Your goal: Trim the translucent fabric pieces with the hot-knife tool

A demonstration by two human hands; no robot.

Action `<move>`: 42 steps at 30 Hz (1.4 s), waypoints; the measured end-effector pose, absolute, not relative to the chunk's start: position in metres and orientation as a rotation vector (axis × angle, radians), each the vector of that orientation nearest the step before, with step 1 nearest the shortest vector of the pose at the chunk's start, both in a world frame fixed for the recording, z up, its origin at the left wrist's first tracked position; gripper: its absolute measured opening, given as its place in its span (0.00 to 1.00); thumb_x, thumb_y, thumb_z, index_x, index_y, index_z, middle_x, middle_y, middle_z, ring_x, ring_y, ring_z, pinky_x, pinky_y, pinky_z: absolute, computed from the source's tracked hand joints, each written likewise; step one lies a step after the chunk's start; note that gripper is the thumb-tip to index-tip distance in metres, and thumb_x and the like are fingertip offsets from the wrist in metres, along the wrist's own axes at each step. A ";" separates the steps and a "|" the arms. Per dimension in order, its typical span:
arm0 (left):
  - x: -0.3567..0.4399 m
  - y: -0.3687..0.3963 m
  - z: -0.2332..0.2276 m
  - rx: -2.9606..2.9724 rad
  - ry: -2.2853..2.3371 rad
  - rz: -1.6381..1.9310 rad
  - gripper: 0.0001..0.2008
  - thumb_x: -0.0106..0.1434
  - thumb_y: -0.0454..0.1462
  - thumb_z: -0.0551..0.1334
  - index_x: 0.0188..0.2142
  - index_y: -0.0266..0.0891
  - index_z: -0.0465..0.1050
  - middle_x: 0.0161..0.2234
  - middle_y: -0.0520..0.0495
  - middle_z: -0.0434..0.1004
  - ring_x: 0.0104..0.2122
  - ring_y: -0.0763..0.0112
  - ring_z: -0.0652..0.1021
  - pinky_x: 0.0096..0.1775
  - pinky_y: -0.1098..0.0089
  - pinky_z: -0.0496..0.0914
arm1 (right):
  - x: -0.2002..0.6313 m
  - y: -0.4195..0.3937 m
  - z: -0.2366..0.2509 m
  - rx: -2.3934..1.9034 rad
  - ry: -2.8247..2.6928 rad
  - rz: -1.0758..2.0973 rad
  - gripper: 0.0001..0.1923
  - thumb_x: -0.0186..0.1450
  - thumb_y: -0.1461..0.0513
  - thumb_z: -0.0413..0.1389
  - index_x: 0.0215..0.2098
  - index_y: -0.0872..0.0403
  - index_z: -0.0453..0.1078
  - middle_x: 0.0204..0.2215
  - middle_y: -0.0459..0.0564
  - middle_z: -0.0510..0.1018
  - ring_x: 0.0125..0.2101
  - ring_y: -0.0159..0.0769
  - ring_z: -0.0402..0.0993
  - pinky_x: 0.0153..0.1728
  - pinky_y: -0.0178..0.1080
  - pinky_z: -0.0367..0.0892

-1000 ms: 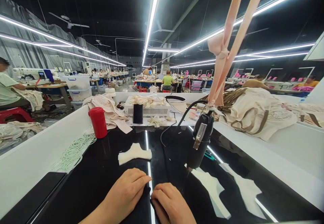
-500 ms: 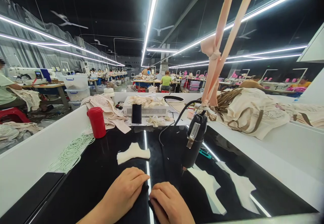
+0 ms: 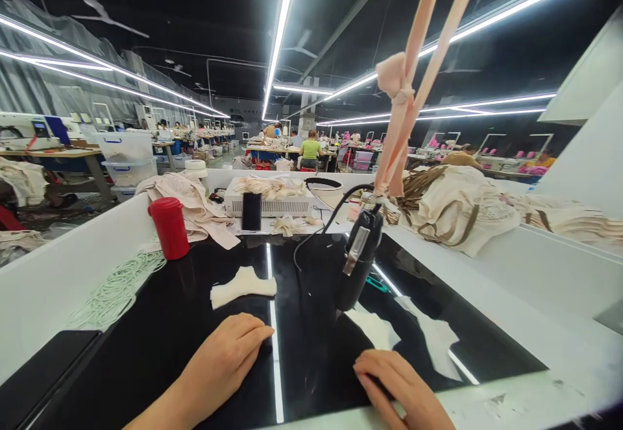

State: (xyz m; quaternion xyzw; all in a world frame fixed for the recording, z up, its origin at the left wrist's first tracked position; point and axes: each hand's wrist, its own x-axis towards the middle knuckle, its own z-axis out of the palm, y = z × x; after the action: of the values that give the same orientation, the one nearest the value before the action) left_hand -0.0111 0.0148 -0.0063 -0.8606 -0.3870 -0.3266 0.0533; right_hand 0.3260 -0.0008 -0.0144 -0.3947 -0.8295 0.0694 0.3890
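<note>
- Step in hand, by the look of it: laying out cut pieces on the glossy black counter (image 3: 195, 326).
- Left hand (image 3: 228, 352): flat on counter, grip slack, nothing held.
- Right hand (image 3: 396, 381): fingers curled beside white cut fabric piece (image 3: 377, 329); hold not clear, cannot tell.
- Black hanging hot-cutter tool (image 3: 355, 264): suspended above, untouched.
- Next move calls for drawing that piece inward.
- Versus 1 second ago: right hand shifted rightward, away from left.

I find no readable text anywhere: no label, brand, number or sign is legible on any thing in my view.
</note>
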 end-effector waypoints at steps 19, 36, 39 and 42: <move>-0.031 0.028 -0.013 -2.591 -1.078 -0.937 0.15 0.76 0.40 0.54 0.53 0.47 0.78 0.46 0.50 0.82 0.44 0.67 0.83 0.48 0.70 0.78 | 0.376 -0.003 0.001 -1.442 -2.033 0.219 0.08 0.74 0.59 0.53 0.44 0.49 0.75 0.41 0.50 0.81 0.41 0.40 0.79 0.43 0.40 0.76; -0.020 0.025 0.000 -2.648 -0.916 -0.758 0.15 0.76 0.36 0.52 0.53 0.46 0.76 0.45 0.49 0.82 0.44 0.67 0.82 0.49 0.69 0.78 | 0.350 -0.002 -0.002 -1.339 -2.241 0.028 0.14 0.75 0.67 0.48 0.39 0.53 0.75 0.35 0.50 0.78 0.35 0.39 0.75 0.37 0.41 0.70; 0.000 0.020 0.004 -2.707 -0.853 -0.747 0.15 0.76 0.34 0.52 0.52 0.45 0.75 0.45 0.49 0.82 0.44 0.68 0.82 0.49 0.70 0.77 | 0.352 -0.003 0.001 -1.357 -2.199 0.091 0.13 0.75 0.67 0.49 0.40 0.51 0.75 0.35 0.48 0.78 0.35 0.38 0.75 0.36 0.39 0.71; 0.032 0.014 0.005 -2.796 -0.802 -0.724 0.15 0.76 0.32 0.50 0.52 0.42 0.74 0.45 0.47 0.81 0.44 0.67 0.81 0.48 0.69 0.76 | 0.352 -0.003 0.003 -1.369 -2.166 0.137 0.12 0.75 0.67 0.50 0.39 0.51 0.75 0.35 0.48 0.78 0.35 0.38 0.76 0.37 0.39 0.72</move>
State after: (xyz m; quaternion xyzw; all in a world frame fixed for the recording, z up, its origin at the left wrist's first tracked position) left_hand 0.0316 0.0143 0.0052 -0.9304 -0.2668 -0.2410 0.0719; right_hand 0.3517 -0.0028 0.0027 -0.5115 -0.8094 0.0513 0.2839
